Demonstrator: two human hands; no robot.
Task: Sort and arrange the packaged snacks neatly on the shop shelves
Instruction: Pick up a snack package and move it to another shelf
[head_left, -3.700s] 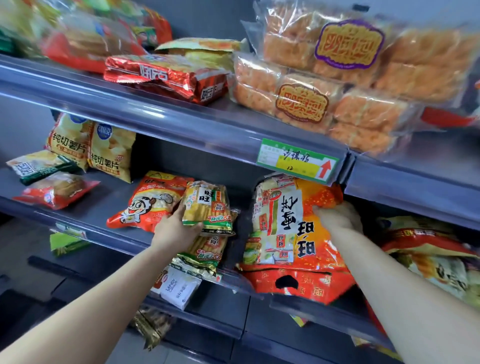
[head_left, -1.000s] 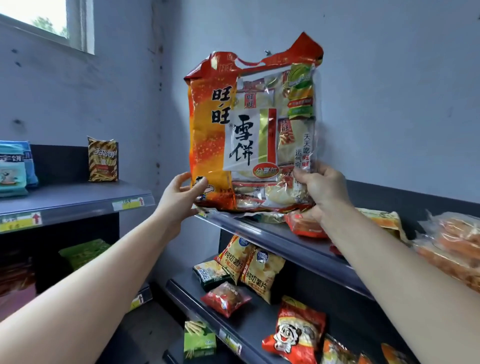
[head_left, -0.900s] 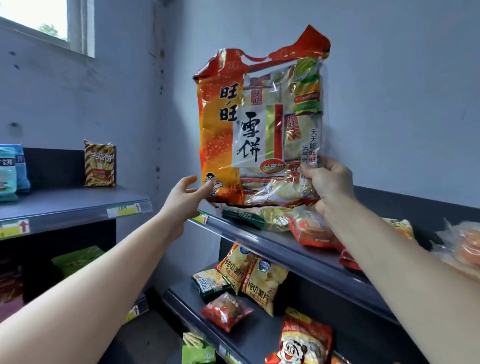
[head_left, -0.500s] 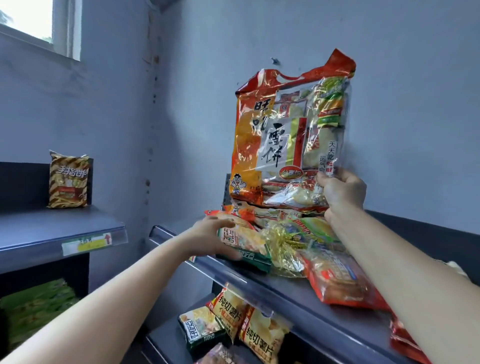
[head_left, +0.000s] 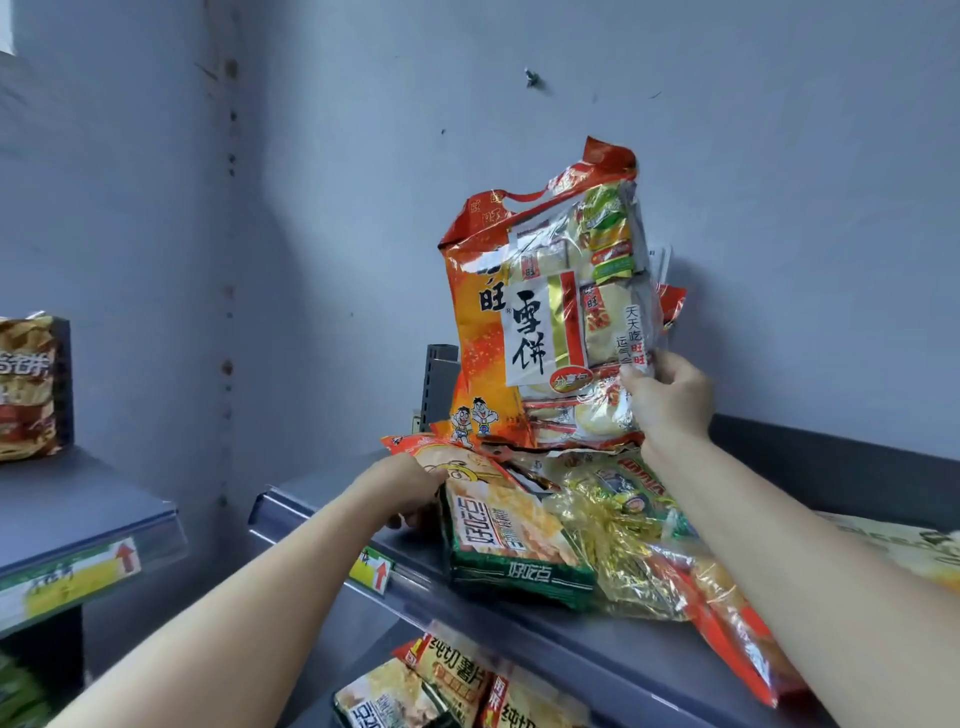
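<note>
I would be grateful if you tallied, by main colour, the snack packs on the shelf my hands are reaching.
Orange: 1, the rice cracker bag gripped by the right hand.
Green-edged: 1, the biscuit pack gripped by the left hand.
Gold: 1, the tinsel pack.
Red and clear: 1, the red pack.
Total: 4 plainly seen; others are partly hidden.

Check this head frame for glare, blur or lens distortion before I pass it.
Head view: glare streaks the rice cracker bag and gold-foil pack; the wide-angle lens bows the shelf edge; the far-left packet is soft; light is even and bluish.
</note>
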